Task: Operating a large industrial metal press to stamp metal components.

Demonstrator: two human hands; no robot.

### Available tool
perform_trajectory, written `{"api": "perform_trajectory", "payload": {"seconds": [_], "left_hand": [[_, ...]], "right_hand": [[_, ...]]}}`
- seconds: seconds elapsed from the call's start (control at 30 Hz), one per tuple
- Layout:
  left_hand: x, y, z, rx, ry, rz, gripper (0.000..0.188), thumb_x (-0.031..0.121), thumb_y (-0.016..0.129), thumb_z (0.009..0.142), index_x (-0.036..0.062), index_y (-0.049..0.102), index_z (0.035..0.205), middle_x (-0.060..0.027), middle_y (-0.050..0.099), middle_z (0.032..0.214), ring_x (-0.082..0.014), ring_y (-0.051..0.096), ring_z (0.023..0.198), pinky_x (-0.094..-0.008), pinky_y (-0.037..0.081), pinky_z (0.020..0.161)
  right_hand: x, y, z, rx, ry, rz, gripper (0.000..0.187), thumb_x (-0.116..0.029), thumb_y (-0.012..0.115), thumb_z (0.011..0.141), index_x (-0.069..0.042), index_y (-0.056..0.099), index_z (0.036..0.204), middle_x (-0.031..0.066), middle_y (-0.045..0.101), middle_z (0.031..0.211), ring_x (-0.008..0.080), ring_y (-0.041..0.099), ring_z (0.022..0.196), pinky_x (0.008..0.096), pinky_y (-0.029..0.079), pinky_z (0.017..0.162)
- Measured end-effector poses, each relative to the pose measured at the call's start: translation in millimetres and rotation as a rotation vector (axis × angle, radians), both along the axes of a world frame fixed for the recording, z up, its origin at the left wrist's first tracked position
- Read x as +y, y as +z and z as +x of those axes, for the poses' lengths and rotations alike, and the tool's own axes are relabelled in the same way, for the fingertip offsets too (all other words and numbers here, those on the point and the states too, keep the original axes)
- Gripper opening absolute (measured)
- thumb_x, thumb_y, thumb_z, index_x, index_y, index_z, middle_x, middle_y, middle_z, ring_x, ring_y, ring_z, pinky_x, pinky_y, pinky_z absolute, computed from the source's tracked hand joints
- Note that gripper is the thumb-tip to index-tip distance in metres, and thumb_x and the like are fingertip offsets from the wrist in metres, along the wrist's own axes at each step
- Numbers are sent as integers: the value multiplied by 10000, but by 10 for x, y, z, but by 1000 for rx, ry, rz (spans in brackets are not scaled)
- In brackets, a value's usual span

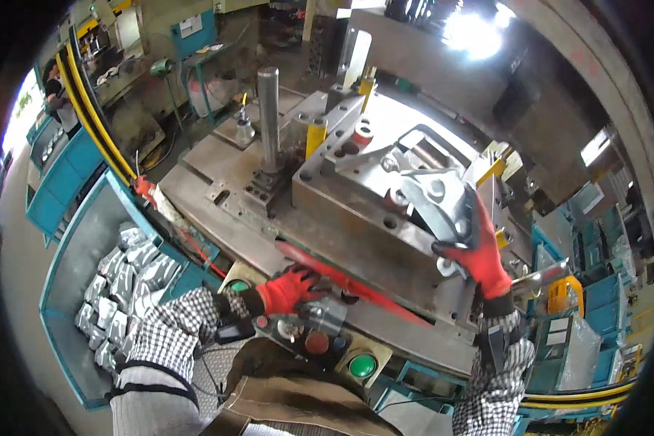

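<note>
My right hand (482,260), in a red glove with dark fingertips, grips a grey stamped metal part (437,200) by its near right side. The part is tilted above the die (356,190) of a press, with a raised bump on its face. Lower down, at the near edge of the press bed, my left hand (292,289) in a matching glove has its fingers curled at a long, thin red tool (363,288). The tool is partly blurred and slants down to the right; my fingers partly hide where they meet it.
A blue bin (58,280) at the left holds several grey metal parts (116,301). A steel guide post (269,120) stands upright on the bed. A green button (362,366) is on the near control panel. Blue racks (603,320) stand at the right.
</note>
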State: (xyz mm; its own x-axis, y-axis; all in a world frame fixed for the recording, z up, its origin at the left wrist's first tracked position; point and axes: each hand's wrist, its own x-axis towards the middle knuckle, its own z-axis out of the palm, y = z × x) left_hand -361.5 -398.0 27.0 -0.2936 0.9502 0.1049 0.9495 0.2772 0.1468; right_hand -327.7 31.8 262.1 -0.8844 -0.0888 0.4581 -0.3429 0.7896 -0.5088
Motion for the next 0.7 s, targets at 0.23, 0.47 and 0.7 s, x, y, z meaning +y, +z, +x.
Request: {"api": "perform_trajectory", "payload": {"seconds": [0.23,0.47,0.7], "left_hand": [[-30,24,-86,-60,7,101,984,422,878,607,174,594,1516,-170,591,1380,-421,546,1321,-601,471,1082],[-89,-69,-110,-96,21,54,1106,484,905,586,151,526,1570,-181,557,1423,-423,535,1337,-606,457,1094],[16,-5,-92,-92,13,65,1056,490,887,655,111,516,1568,-207,526,1496,-441,505,1402,-611,432,1125]], "right_hand": [[485,28,-1491,-577,231,0,1233,-89,978,707,-42,264,1712,97,358,1744,199,326,1585,363,317,1289],[478,-475,-2029,-627,292,-95,993,-202,845,903,-95,287,1718,150,320,1765,241,291,1624,373,242,1313],[210,-754,-1629,2,-87,136,764,-209,831,909,-81,489,1580,201,520,1587,351,504,1462,444,402,1210]]}}
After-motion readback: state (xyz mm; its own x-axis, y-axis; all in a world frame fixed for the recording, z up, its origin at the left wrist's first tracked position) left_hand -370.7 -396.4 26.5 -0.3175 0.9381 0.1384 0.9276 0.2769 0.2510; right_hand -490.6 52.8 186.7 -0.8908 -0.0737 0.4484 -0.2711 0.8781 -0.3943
